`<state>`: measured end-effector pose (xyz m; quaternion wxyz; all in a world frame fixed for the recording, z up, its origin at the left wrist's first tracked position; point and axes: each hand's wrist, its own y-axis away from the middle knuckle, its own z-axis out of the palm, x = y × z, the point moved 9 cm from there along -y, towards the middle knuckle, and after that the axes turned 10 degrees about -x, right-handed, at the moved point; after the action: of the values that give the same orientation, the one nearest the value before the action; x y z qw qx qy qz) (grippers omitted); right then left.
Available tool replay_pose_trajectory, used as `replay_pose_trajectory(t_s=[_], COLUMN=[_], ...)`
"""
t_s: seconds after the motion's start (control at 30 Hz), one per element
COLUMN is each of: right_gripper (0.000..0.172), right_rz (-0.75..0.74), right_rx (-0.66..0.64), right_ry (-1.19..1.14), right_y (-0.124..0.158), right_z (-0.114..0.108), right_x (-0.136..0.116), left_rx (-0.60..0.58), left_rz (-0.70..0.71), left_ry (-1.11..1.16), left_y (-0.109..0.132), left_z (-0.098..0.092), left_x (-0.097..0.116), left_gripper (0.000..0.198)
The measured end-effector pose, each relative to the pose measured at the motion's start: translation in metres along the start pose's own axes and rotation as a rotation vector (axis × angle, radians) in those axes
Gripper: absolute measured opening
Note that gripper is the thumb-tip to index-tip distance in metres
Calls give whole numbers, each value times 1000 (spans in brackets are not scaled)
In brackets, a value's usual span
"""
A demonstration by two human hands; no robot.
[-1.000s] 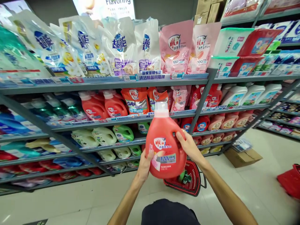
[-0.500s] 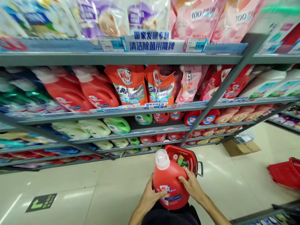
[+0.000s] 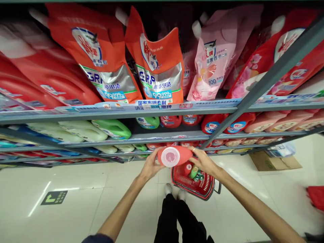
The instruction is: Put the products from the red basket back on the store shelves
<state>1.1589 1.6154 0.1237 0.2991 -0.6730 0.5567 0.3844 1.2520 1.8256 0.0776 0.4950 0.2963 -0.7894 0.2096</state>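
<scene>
A red detergent bottle (image 3: 184, 153) with a whitish, see-through cap is held out in front of the lower shelves, its cap facing me. On its left side my left hand (image 3: 152, 165) is closed against the bottle. My right hand (image 3: 201, 161), with a ring on one finger, grips the opposite side. Most of the bottle's body is hidden behind its cap end. Just beyond and below the bottle, a red shopping basket (image 3: 192, 190) stands on the floor with several bottles in it, one of them a green bottle (image 3: 194, 171).
Shelves hold orange refill pouches (image 3: 162, 64), a pink pouch (image 3: 215, 57), red jugs (image 3: 53, 77) and green bottles (image 3: 113, 129). A slanting grey post (image 3: 268, 74) crosses at right. On the floor are a cardboard box (image 3: 273, 160) and, at the right edge, a blurred red object (image 3: 316, 197).
Both hands have moved the red bottle away from my body toward the shelves, turning its cap toward me. My view has moved nearer the shelves, and my legs now show.
</scene>
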Motion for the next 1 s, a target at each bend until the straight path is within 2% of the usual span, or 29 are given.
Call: replay_pose_trajectory(t_s=[0.1,0.2,0.3,0.4,0.5,0.6,0.73,0.87,0.93,1.0], right_gripper=[45,42,41,40,39,33,36,39,43,54], right_rz=[-169,-267,-311,-309,-249,-126,43,7,19,46], right_rx=[59,110,166,214,213,215,281,354,339,271], right_ry=[35,94,155,195,162,145,227,205,151,25], right_y=[-41,-72,-98,-120,-143,-164,-184,-192,-192,-193], right_z=[-28,-45,-56,-62,-63,-61,-65,-70,-66,-54], right_x=[-3,6,22,41,68,102,132,137,147,164], left_rx=[33,72,72,95,109,123,71,68,48,34], left_rz=[159,265,318,302,212,70,-5,-13,-9,-8], left_ry=[-90,-171,-215,-224,-239,-230,-174,-49,64,187], left_y=[-47,-83,-113,-138,-160,-175,-189,-196,-197,-197], left_z=[-30,-51,-62,-69,-71,-72,-71,-68,-60,-51], left_x=[12,15,4,-21,-53,-83,-95,-105,-119,-135], left_gripper=[67,65,66,65,63,73,82,70,72,75])
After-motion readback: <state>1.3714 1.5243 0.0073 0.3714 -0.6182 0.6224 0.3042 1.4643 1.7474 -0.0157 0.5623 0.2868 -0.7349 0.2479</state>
